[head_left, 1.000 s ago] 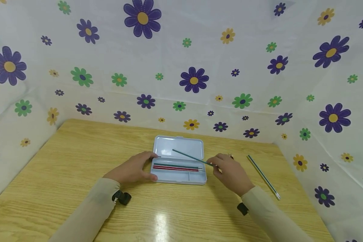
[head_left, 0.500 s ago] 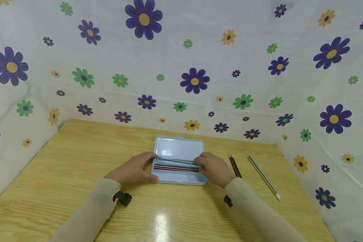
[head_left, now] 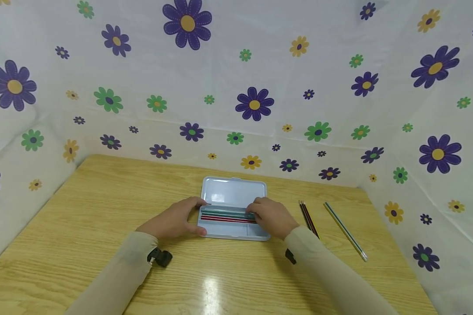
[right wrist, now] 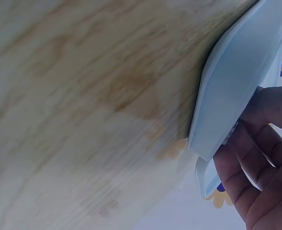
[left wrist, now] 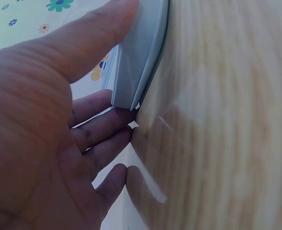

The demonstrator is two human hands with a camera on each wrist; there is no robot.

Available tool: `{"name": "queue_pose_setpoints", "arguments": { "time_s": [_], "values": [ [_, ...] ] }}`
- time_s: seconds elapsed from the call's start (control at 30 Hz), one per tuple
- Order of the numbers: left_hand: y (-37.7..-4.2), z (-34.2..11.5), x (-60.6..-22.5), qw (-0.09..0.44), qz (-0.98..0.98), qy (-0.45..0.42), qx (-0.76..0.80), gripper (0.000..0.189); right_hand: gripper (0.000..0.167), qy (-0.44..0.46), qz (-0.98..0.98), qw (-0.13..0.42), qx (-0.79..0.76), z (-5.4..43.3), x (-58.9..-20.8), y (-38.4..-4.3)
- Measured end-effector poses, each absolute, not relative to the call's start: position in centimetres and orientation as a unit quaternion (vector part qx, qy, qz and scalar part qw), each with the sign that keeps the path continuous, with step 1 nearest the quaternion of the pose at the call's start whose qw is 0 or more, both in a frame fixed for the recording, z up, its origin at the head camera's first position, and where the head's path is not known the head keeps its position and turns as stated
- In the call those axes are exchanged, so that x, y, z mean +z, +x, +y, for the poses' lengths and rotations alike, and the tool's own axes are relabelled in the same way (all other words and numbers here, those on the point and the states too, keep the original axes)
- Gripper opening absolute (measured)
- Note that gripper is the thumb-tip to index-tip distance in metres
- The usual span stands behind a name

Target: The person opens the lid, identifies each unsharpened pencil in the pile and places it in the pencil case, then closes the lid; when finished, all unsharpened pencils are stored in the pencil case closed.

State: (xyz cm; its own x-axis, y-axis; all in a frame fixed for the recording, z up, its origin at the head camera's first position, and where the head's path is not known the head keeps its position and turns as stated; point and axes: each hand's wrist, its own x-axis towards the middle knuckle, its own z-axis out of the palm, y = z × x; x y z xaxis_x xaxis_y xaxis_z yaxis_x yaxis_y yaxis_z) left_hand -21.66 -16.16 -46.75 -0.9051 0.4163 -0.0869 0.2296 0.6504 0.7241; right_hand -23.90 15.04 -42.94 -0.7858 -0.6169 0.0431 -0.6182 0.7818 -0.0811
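Observation:
A light blue pencil case (head_left: 220, 230) lies with its lid raised behind it. Green pencils (head_left: 226, 213) and red pencils (head_left: 222, 218) lie lengthwise in its rear compartment. My left hand (head_left: 173, 220) grips the case's left end, thumb at the front corner and fingers at the back; the left wrist view shows the thumb (left wrist: 102, 31) across the case wall. Inside the right end, my right hand (head_left: 273, 217) pinches a green pencil low among the others, its fingers covering the pencils' right ends. A silvery pencil end (right wrist: 231, 132) shows beside those fingers in the right wrist view.
To the right on the wooden table (head_left: 122, 188) lie several dark pencils (head_left: 308, 218), partly behind the right sleeve. Farther right is a pair of green and yellow pencils (head_left: 344, 229). A flower-patterned cloth (head_left: 205, 74) rises behind and at both sides.
My right hand has carried a green pencil leftward and down into the case, where it now lies along the other pencils. The left hand has stayed on the case.

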Motion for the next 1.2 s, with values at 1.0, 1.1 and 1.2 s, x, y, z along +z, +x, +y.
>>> {"name": "queue_pose_setpoints", "arguments": {
  "time_s": [1.0,1.1,1.2],
  "values": [
    [-21.6,-16.1,-46.6,0.126,0.900,0.180,0.378,0.090,0.019,0.322,-0.946,0.012,0.028,15.8,-42.9,-23.4],
    [-21.6,-16.2,-46.7,0.124,0.899,0.181,0.380,0.090,0.020,0.328,-0.944,0.031,0.036,17.2,-42.2,-22.9],
    [-21.6,-16.2,-46.6,0.123,0.899,0.182,0.379,0.090,0.022,0.329,-0.942,0.058,0.038,19.7,-41.7,-22.2]
  ]
}}
